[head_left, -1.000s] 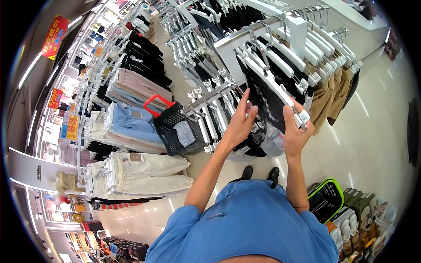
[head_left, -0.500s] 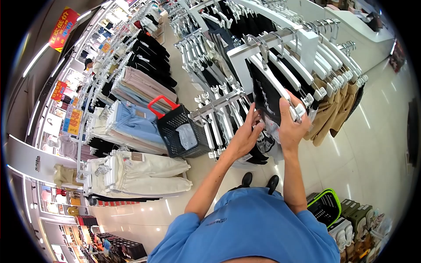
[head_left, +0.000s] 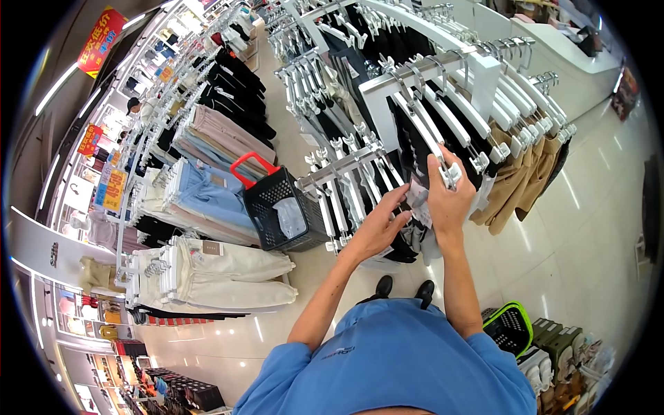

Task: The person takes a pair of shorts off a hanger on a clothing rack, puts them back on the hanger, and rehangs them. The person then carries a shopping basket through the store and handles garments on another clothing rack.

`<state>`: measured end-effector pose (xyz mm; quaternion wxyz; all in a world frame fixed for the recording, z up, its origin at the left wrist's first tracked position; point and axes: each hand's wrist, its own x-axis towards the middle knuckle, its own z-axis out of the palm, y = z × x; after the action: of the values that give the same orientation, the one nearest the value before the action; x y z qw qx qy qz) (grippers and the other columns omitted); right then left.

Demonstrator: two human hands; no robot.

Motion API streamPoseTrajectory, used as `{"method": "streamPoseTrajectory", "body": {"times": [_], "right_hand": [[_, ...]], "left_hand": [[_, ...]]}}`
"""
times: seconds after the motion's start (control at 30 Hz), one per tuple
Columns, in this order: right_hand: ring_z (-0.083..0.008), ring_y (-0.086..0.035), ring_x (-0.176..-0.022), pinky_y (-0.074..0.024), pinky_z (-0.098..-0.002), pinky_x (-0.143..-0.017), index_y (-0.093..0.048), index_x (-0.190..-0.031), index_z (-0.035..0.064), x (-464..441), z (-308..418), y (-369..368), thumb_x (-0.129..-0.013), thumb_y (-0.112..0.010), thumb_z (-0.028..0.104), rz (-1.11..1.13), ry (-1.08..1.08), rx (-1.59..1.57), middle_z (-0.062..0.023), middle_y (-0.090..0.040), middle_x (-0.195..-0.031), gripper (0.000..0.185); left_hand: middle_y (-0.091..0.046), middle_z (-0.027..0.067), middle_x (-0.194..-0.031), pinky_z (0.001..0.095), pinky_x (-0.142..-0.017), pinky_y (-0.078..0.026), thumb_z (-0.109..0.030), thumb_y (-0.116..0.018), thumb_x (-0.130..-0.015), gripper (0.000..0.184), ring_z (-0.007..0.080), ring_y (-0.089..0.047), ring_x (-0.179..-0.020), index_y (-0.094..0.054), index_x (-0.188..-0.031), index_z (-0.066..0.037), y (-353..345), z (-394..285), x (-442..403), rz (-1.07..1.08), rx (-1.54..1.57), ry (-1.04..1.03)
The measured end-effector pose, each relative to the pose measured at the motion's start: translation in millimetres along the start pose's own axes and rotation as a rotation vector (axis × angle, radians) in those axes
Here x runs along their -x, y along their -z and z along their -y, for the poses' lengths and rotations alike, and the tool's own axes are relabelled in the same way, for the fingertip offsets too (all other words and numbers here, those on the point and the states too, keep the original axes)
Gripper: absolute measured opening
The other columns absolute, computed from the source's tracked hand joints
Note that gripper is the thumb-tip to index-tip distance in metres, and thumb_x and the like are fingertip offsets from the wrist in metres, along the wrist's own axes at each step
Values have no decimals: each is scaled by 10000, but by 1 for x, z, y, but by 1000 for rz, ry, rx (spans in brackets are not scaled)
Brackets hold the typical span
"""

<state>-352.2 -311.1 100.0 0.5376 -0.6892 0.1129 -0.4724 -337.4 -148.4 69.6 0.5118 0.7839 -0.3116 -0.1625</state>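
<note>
White hanger (head_left: 427, 133), right hand (head_left: 449, 205) apparently curled

Head-worn view — forward and down, over blue shirt (head_left: 387, 366)

We lose part of the white plastic clip hanger (head_left: 426, 133) behind the right hand (head_left: 451, 202). Beside the left hand (head_left: 377, 225), we cannot read the small pale label (head_left: 418, 194); below both, the blue cloth shirt (head_left: 408, 360) is cut off.
</note>
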Motion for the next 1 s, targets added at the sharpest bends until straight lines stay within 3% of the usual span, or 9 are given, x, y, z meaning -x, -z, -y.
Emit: {"method": "streamPoseTrajectory", "body": {"times": [0.13, 0.17, 0.33, 0.53, 0.6, 0.7, 0.87, 0.97, 1.0], "right_hand": [[-221, -732, -860, -546, -302, -753, -714, -1114, 8, 7, 3, 13, -891, -757, 137, 121, -115, 50, -120, -754, -1000, 261], [-219, -724, -815, -547, -308, -717, -715, -1120, 23, 8, -6, 11, -881, -771, 148, 83, 10, 94, -111, -753, -985, 276], [-243, -727, -843, -547, -327, -745, -691, -1156, 32, 13, -5, 17, -874, -785, 193, 150, -131, 24, -123, -749, -982, 338], [-320, -704, -803, -534, -369, -729, -677, -1120, 9, 32, -26, 34, -881, -774, 200, 232, -103, 140, -172, -733, -938, 321], [-200, -650, -721, -502, -325, -681, -677, -1069, -16, 38, -27, 43, -898, -755, 193, 247, -202, 117, -113, -715, -854, 281], [-78, -517, -718, -456, -267, -664, -676, -1038, -31, 47, -38, 53, -911, -738, 206, 245, -334, 30, -30, -656, -796, 276], [-79, -526, -743, -449, -271, -678, -663, -995, -18, 69, -72, 67, -903, -737, 222, 332, -420, 153, -2, -639, -827, 268], [-39, -470, -730, -391, -226, -627, -634, -1035, 29, 94, -101, 79, -967, -642, 229, 272, -565, 79, 49, -567, -819, 211], [-50, -527, -770, -430, -232, -659, -640, -1050, 33, 112, -130, 90, -991, -603, 220, 175, -609, -18, 37, -608, -876, 200]], "left_hand": [[-524, 145, -1369, 367, -1071, -419, -113, -593, -1006, 513, 262, -532, -1263, -415, -1483, -51, 4, -2, 11, 7, -6, 5], [-542, 141, -1335, 360, -1070, -416, -120, -589, -1009, 481, 250, -542, -1239, -444, -1461, -44, 7, -7, 13, 10, -17, 20], [-599, 109, -1303, 343, -1033, -440, -65, -596, -976, 432, 215, -564, -1197, -536, -1403, -55, 31, -13, 30, -67, -163, -51], [-678, 85, -1220, 281, -978, -476, -96, -566, -1013, 304, 140, -623, -1099, -619, -1300, -13, 108, -43, 30, -470, -89, -87], [-692, 81, -1188, 274, -949, -487, -108, -528, -1037, 270, 136, -638, -1066, -636, -1262, -6, 139, -34, 10, -587, 26, -136], [-704, 65, -1144, 265, -924, -491, -135, -512, -1046, 260, 133, -639, -1050, -647, -1226, -6, 183, -9, -27, -531, 11, -105], [-715, 25, -1087, 252, -811, -497, -175, -560, -1017, 245, 100, -637, -945, -694, -1158, -26, 219, 49, -105, -201, -179, -112], [-717, 98, -1064, 316, -835, -507, -214, -539, -1016, 288, 199, -664, -937, -672, -1199, -35, 214, 69, -151, 59, -236, -279], [-713, 117, -1063, 330, -859, -508, -217, -542, -1014, 300, 228, -666, -958, -659, -1215, -29, 213, 78, -168, 145, -263, -294]]}}
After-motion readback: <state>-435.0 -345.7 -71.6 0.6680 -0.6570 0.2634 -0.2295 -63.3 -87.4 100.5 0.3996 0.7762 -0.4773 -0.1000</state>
